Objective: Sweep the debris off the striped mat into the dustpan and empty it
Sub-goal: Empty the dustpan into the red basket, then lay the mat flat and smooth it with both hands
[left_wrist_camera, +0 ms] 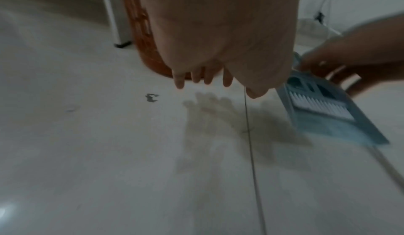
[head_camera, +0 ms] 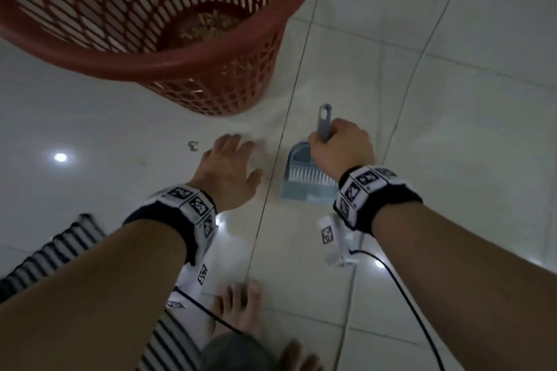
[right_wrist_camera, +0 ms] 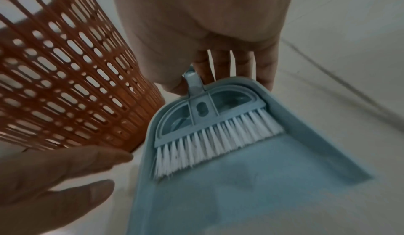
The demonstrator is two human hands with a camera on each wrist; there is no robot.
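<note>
A blue-grey dustpan (head_camera: 304,194) (left_wrist_camera: 341,128) (right_wrist_camera: 240,195) lies flat on the pale tiled floor, with a white-bristled brush (head_camera: 310,174) (right_wrist_camera: 214,140) nested in it. My right hand (head_camera: 337,147) (right_wrist_camera: 218,31) grips the stacked handles at the pan's far end. Left of the pan, my left hand (head_camera: 229,166) (left_wrist_camera: 205,78) hovers just above the floor, empty with its fingers spread. The striped mat (head_camera: 51,250) shows at the lower left, partly hidden by my forearm. Brownish debris (head_camera: 208,27) lies at the bottom of the red basket (head_camera: 180,63).
The red mesh basket (right_wrist_camera: 65,83) stands just beyond both hands. A small grey scrap (head_camera: 193,146) (left_wrist_camera: 151,98) lies on the tile left of my left hand. My bare foot (head_camera: 238,307) and a black cable (head_camera: 404,289) are near the bottom.
</note>
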